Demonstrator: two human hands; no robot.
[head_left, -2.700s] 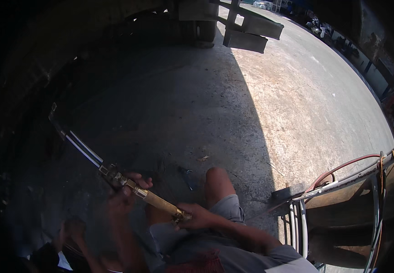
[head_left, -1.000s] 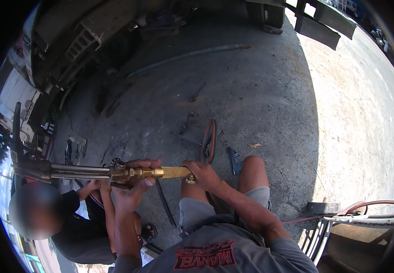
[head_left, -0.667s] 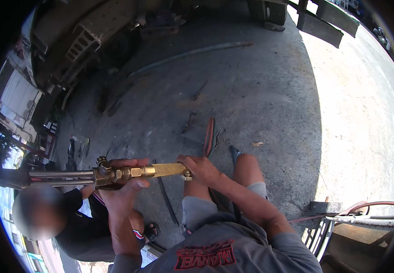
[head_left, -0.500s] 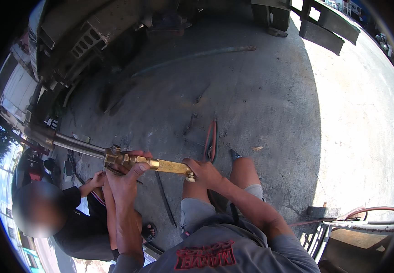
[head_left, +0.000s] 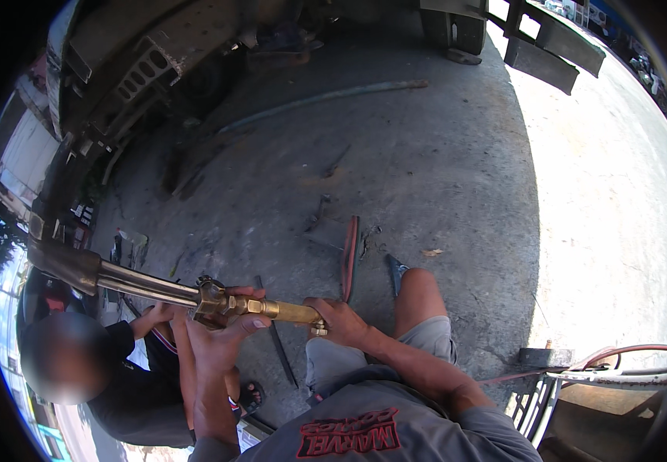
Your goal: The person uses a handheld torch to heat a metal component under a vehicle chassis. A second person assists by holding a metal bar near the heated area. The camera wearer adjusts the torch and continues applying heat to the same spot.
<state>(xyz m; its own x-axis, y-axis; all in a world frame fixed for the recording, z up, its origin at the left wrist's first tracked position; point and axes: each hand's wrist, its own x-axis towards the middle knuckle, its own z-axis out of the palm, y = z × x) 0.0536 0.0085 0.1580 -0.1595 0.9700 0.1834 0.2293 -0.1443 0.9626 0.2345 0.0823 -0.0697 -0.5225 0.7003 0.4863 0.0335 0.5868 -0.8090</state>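
Two hands gripped a brass cutting torch (head_left: 195, 296) held level above the concrete floor (head_left: 426, 177).

Left of the torch's valve body crouched another person (head_left: 95, 369) in dark clothes, below its long steel tubes. The left hand (head_left: 222, 331) was wrapped around the valve body from underneath, fingers closed on it. The right hand (head_left: 341, 322) clasped the rear end of the brass handle. Beyond that end, a red strip (head_left: 349, 258) lay on the floor; further right ran a red hose (head_left: 618, 356).

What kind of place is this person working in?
Probably an outdoor vehicle repair or welding yard: a brass cutting torch in both hands, a stained concrete floor, and a heavy truck frame nearby.
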